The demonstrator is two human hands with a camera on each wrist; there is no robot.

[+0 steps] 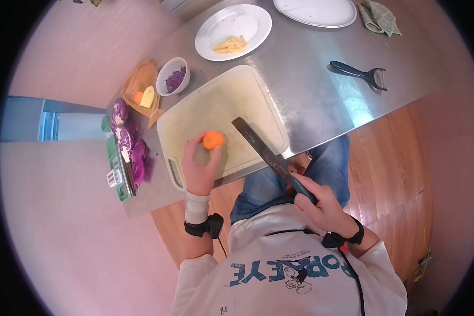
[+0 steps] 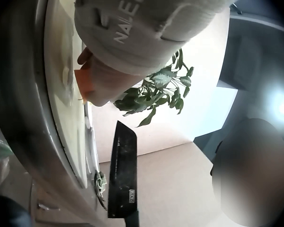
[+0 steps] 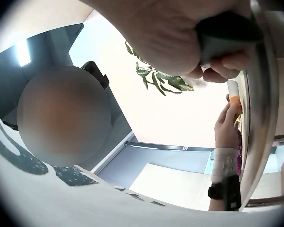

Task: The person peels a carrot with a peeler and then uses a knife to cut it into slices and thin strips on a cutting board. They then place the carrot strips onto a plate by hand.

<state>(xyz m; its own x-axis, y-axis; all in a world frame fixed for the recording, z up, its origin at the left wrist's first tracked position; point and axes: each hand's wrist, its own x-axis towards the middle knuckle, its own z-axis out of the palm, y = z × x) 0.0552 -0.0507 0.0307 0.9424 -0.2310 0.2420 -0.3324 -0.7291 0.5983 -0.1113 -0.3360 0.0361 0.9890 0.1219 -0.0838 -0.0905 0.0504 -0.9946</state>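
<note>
On the cutting board (image 1: 184, 121), a short, thick piece of carrot (image 1: 213, 139) stands between the thumb and fingers of my left hand (image 1: 201, 166). That hand pinches it from the side nearest me. My right hand (image 1: 321, 205) grips the dark handle of a kitchen knife (image 1: 260, 147) with a broad black blade. The blade slants over the board's right part, its tip to the right of the carrot and apart from it. In the left wrist view the knife (image 2: 123, 170) shows its flat side. The right wrist view shows the handle (image 3: 227, 35) inside the curled fingers.
Beyond the board stand a white plate (image 1: 208, 39) with pale yellow strips and a bowl (image 1: 163, 79) of shredded purple cabbage. Left lie a wooden tray (image 1: 137, 79) with cut vegetable pieces and cabbage chunks (image 1: 124, 137). A peeler (image 1: 361, 73) and a cloth (image 1: 379, 18) lie right.
</note>
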